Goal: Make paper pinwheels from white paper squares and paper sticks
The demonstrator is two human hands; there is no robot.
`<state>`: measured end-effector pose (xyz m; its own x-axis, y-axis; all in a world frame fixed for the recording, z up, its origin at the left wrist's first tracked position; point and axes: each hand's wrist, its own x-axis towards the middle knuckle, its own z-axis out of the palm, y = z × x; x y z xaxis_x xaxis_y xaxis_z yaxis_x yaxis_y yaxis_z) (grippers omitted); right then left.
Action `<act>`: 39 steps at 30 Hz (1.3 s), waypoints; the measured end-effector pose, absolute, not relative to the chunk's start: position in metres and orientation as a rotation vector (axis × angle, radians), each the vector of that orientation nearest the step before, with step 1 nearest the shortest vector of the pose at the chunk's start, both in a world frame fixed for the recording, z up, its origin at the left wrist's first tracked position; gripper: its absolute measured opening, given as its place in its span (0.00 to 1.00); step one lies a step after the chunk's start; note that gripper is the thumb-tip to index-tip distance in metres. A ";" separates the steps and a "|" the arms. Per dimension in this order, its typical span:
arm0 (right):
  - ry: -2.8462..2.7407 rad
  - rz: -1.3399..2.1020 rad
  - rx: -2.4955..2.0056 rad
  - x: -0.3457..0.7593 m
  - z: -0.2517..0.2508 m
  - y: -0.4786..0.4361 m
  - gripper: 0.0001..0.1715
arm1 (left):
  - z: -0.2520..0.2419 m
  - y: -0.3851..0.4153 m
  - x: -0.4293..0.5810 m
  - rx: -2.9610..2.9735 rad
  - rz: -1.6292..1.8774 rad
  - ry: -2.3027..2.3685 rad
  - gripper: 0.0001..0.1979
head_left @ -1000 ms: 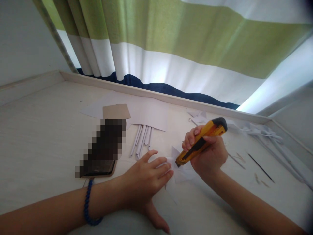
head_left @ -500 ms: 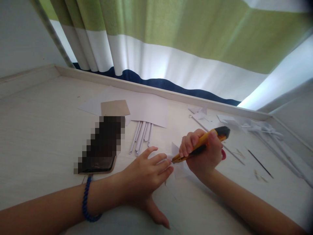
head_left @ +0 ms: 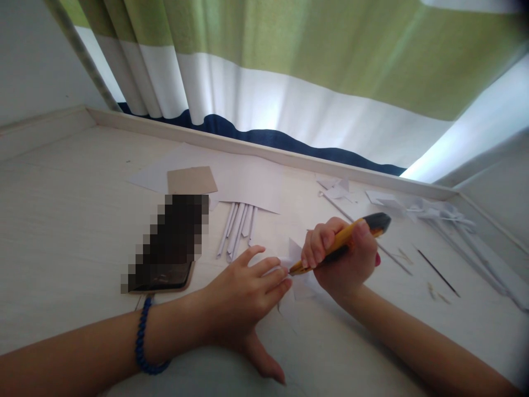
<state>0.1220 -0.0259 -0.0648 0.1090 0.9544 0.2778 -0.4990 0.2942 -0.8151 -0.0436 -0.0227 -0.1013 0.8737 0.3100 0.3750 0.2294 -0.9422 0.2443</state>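
Near the rolled paper sticks point(head_left: 239, 229), the spread left hand point(head_left: 243, 295) pins a paper piece point(head_left: 300, 278), seemingly thin and floppy, best held beside the blade. The right hand point(head_left: 345, 262) grips a yellow knife point(head_left: 339, 241).

Pixelation hides most of the phone point(head_left: 165, 278); the left hand point(head_left: 242, 300) covers part of the paper point(head_left: 300, 289).

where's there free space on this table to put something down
The widest bare patch of tabletop lies left of the dark phone and white sheets. A smaller one sits between the right forearm and the thin dark stick. It is crowded around the left hand, right hand, utility knife and paper rolls.
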 end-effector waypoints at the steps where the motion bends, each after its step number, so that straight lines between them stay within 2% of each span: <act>1: -0.920 1.171 -0.627 0.122 -0.065 -0.026 0.21 | -0.101 -0.023 -0.043 2.850 0.619 0.419 0.45; 20: -0.952 1.152 -0.618 0.119 -0.069 -0.031 0.19 | -0.100 -0.023 -0.044 2.855 0.584 0.417 0.45; 31: -0.931 1.092 -0.688 0.117 -0.075 -0.031 0.22 | -0.100 -0.023 -0.043 2.849 0.587 0.411 0.43; 39: -0.972 0.954 -0.733 0.115 -0.081 -0.041 0.14 | -0.097 -0.023 -0.042 2.844 0.579 0.428 0.44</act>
